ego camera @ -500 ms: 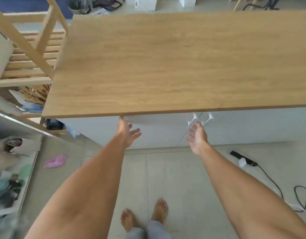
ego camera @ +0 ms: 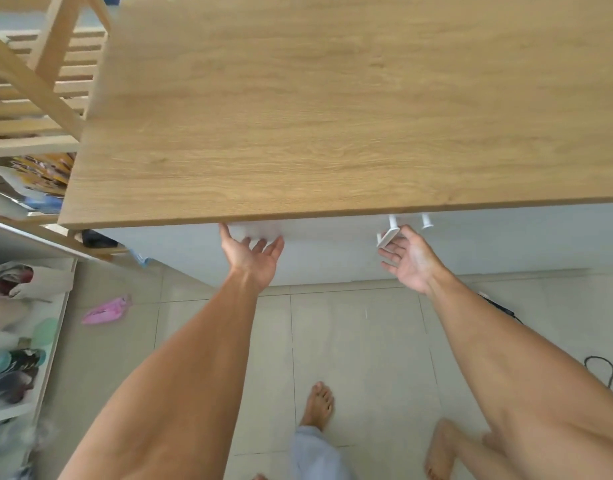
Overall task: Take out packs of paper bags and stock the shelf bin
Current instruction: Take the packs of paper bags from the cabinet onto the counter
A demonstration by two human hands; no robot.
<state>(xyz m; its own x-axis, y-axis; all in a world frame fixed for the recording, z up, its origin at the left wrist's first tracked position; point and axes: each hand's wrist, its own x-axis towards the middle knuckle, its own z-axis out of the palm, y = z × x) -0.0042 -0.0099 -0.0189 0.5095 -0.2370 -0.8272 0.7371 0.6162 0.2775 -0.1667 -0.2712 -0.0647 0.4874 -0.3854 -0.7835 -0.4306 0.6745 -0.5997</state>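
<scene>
No paper bag packs or shelf bin show in the head view. A wide wooden countertop (ego camera: 332,116) tops a white cabinet front (ego camera: 332,251). My left hand (ego camera: 251,258) reaches under the counter's front edge, palm up, fingers spread and empty, just in front of the white panel. My right hand (ego camera: 407,261) is open too, palm turned inward, its fingertips right below a white door handle (ego camera: 388,235). A second white handle (ego camera: 427,221) sits just to the right.
A slatted wooden rack (ego camera: 35,98) stands at the left, with colourful items below it. A low white shelf (ego camera: 31,341) holds bags and shoes. A pink object (ego camera: 106,310) lies on the tiled floor. Black cables (ego camera: 601,368) trail at the right. My bare feet stand below.
Both hands have moved closer to the cabinet front; the right hand now reaches the white handle. My view has shifted nearer, and my feet have stepped.
</scene>
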